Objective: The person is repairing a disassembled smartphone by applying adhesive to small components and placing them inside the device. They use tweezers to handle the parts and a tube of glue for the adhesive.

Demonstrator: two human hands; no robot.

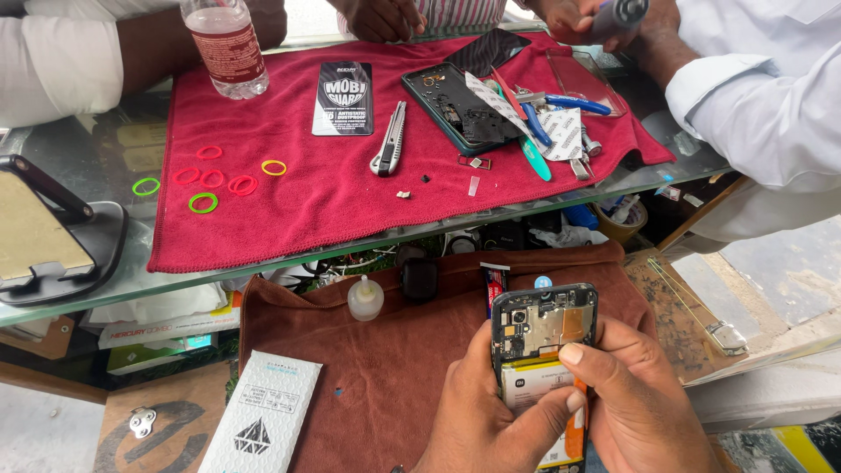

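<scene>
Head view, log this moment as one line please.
left hand: holds opened phone | right hand: thumb on battery | under: brown cloth | beyond: red cloth, second phone, knife

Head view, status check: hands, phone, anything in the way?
Left hand and right hand both grip the opened phone, back cover off. Right thumb presses on its battery. Nothing blocks them.

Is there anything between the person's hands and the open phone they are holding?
Nothing visible. The left hand and the right hand both grip the opened black phone with its back cover off directly, and the right thumb rests on its white battery.
</scene>
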